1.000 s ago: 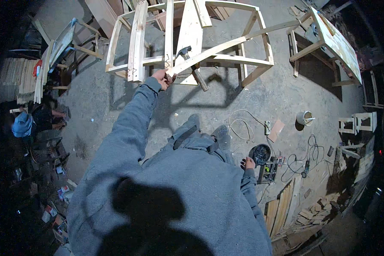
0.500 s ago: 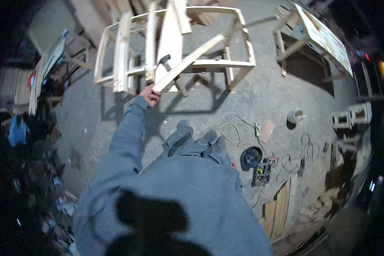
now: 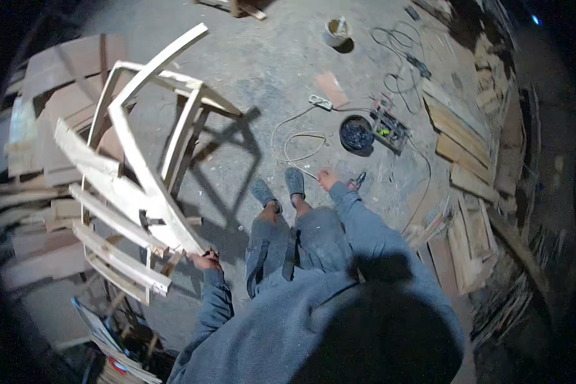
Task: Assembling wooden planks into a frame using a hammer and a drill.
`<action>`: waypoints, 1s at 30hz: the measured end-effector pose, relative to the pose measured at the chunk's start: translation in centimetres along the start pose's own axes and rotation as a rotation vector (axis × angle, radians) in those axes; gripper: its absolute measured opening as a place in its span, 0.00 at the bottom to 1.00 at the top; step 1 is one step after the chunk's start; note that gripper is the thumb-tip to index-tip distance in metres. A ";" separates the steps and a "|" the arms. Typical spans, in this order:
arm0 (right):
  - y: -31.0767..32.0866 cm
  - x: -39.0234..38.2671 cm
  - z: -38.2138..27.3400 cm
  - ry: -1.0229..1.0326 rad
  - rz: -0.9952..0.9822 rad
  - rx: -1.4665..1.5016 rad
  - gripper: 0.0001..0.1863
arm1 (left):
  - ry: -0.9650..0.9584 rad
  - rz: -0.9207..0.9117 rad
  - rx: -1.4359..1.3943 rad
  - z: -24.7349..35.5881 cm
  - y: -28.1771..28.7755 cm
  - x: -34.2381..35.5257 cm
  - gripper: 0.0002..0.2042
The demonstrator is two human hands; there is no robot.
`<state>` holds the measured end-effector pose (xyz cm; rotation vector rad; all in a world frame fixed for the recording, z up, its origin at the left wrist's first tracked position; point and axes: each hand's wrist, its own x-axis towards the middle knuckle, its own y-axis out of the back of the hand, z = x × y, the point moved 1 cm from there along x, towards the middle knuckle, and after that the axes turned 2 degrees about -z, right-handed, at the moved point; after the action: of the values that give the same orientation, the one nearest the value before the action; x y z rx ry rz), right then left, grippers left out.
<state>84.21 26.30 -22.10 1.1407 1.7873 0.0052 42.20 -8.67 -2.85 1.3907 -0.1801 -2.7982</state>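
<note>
Left hand (image 3: 205, 260) is clenched on the pale slatted wooden chair frame (image 3: 131, 185), holding it tilted off the floor. Right hand (image 3: 328, 180) hangs beside a small dark tool (image 3: 357, 181); its grip cannot be told.

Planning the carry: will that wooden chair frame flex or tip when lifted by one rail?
The chair frame is probably stiff: its slats are joined. Held only by the left hand at its low edge, it likely tips. It looks light, being bare open wood.

My left hand (image 3: 205, 260) is out to my left at the end of a bent arm, fingers curled shut in a grip. My right hand (image 3: 328, 178) hangs low by my feet (arm nearly straight), its fingers too small to read.
</note>
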 end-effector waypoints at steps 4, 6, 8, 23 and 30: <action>-3.5 -1.6 2.9 0.153 -0.117 0.236 0.10 | -0.141 -0.043 -0.064 -0.6 1.5 2.4 0.38; -5.1 -1.1 6.2 0.068 -0.094 0.569 0.13 | -0.091 -0.090 -0.090 -0.3 2.4 3.5 0.44; -6.5 1.3 12.0 -0.039 -0.002 0.646 0.13 | -0.024 0.019 -0.027 0.1 3.7 4.1 0.44; -18.8 25.8 51.9 -0.394 0.204 1.602 0.28 | -1.233 0.284 1.499 10.4 5.8 0.0 0.15; -14.5 28.0 57.9 -0.219 -0.389 1.717 0.24 | -0.998 0.337 1.136 7.1 1.4 -1.8 0.13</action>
<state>113.70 11.21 -79.08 1.6623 1.5416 -2.0957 37.57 -9.26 2.99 -0.3081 -1.9321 -2.7433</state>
